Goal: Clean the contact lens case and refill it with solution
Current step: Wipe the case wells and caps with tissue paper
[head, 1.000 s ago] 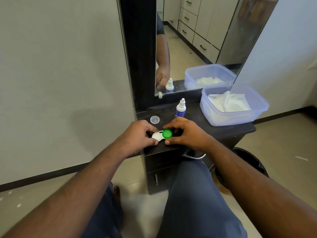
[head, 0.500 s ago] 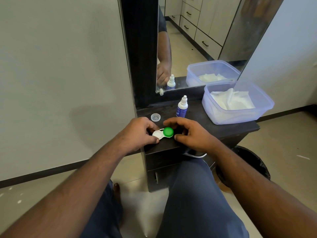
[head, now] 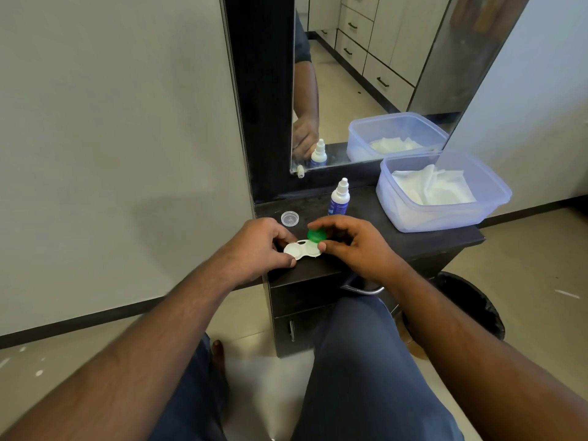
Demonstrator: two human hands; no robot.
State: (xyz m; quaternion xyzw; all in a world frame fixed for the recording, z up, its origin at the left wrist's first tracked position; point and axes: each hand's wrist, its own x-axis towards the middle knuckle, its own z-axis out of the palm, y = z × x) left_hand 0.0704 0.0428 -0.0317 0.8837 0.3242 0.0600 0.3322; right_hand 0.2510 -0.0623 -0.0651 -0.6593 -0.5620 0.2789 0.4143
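Note:
The white contact lens case (head: pixel 297 250) lies on the dark cabinet top (head: pixel 413 240). My left hand (head: pixel 259 248) pinches its left end, where a white cap sits. My right hand (head: pixel 353 246) holds the green cap (head: pixel 316 235) between thumb and fingers, tilted and lifted just above the case's right well. A small solution bottle (head: pixel 339 197) with a white nozzle and blue label stands upright behind my hands. Its clear round cap (head: pixel 290 218) lies on the top to the left of the bottle.
A clear plastic tub (head: pixel 445 214) holding white tissues sits at the right of the cabinet top. A mirror (head: pixel 366 90) in a black frame stands behind. A black waste bin (head: pixel 474 307) stands on the floor to the right. My legs are below the cabinet front.
The green cap was seated on the case's right well; my right hand has lifted it off and tilted it, and the well is open now. My left hand keeps hold of the case.

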